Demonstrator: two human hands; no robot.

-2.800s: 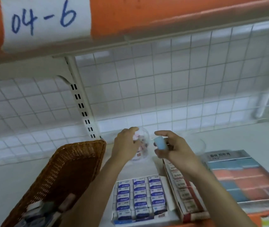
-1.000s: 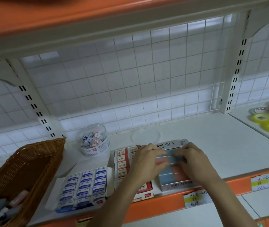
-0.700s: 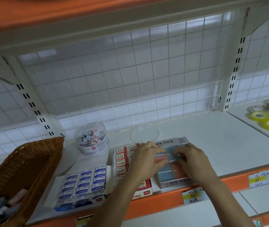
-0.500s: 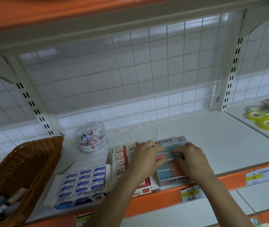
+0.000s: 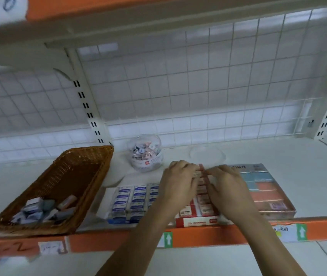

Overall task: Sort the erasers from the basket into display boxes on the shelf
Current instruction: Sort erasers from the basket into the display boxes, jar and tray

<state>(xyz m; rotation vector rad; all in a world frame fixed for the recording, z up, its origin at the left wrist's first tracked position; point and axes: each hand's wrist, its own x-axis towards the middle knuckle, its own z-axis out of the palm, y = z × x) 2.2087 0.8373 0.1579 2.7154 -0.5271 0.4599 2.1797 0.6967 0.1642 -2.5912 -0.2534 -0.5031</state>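
A brown wicker basket (image 5: 90,152) stands at the left of the white shelf, with several loose erasers (image 5: 43,210) in its near end. Three display boxes sit side by side at the front edge: a box of blue-labelled erasers (image 5: 132,198), a red box (image 5: 196,221) and a grey box of blue and red erasers (image 5: 266,188). My left hand (image 5: 178,184) and my right hand (image 5: 228,188) both lie over the red box. Their fingertips meet on the erasers at its far end, and they hide most of its rows.
A clear round jar of small erasers (image 5: 146,156) stands behind the boxes, with its clear lid (image 5: 207,156) lying to the right. A wire grid backs the shelf. A slotted upright (image 5: 86,104) rises behind the basket, and the orange shelf edge (image 5: 208,236) carries price labels.
Both hands have moved left from the grey box onto the red box. The view has swung left, so the basket's contents now show.
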